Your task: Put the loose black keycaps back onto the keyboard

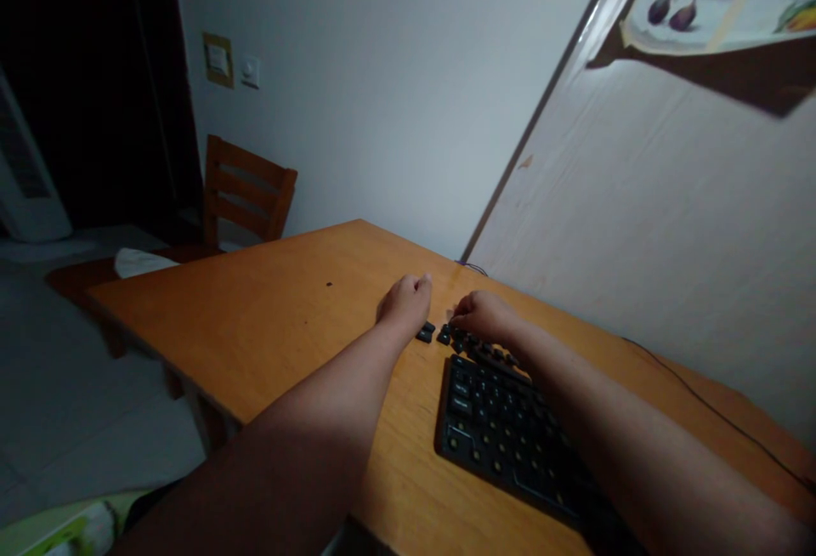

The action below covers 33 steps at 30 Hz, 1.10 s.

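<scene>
A black keyboard (503,433) lies on the orange wooden table (274,318), under my right forearm. Several loose black keycaps (426,333) lie on the table just past its far end. My left hand (405,301) rests on the table beside those keycaps, fingers curled into a loose fist; what is in it, if anything, is hidden. My right hand (484,315) hovers over the keyboard's far edge with fingers pinched together at the keycaps there; I cannot make out what they hold.
A wooden chair (246,190) stands behind the table's far-left corner, with a white cloth (140,263) nearby. A thin black cable (714,407) runs along the table by the wall on the right. Tiled floor lies to the left.
</scene>
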Each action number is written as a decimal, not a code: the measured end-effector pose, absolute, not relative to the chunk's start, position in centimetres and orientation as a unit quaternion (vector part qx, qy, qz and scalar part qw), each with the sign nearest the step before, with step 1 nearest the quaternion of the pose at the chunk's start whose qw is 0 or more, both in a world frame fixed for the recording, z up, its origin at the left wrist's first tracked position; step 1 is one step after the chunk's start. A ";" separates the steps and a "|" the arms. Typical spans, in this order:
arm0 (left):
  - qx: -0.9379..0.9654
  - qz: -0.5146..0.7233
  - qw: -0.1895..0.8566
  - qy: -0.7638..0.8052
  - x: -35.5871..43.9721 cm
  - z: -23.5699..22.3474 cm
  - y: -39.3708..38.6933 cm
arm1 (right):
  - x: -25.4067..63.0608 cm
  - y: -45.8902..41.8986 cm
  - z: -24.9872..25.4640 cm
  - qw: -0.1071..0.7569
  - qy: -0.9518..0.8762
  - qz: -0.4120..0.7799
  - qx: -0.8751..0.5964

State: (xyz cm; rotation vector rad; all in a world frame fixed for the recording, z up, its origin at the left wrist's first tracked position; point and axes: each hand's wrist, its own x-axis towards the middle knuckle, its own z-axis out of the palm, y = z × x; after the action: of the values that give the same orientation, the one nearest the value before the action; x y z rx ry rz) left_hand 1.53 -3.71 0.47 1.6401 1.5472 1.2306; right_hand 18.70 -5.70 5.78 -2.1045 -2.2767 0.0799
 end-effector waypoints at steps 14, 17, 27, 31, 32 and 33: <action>0.615 0.451 0.274 0.587 1.5 0.5 -3.8 | 19.9 -7.8 7.5 0.042 -0.763 0.017 -0.645; 0.616 0.446 0.273 0.589 1.5 0.6 -3.8 | 19.5 -7.1 7.0 0.031 -0.761 0.024 -0.647; 0.612 0.461 0.297 0.569 1.6 0.4 -3.6 | 19.1 -5.1 5.4 0.051 -0.744 0.085 -0.660; 0.611 0.493 0.325 0.528 1.9 0.7 -3.7 | 19.5 -5.3 5.6 0.120 -0.749 0.104 -0.644; 0.610 0.498 0.341 0.514 2.0 0.8 -3.8 | 19.6 -5.6 5.8 0.139 -0.751 0.105 -0.637; 0.607 0.502 0.364 0.497 2.1 1.0 -4.0 | 19.6 -5.9 6.0 0.157 -0.753 0.103 -0.631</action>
State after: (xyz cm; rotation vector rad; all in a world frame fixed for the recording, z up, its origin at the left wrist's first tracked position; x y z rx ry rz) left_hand 2.13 -3.97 1.00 1.5613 1.2790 1.2917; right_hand 19.60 -5.93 6.03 -1.8049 -2.1558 0.2958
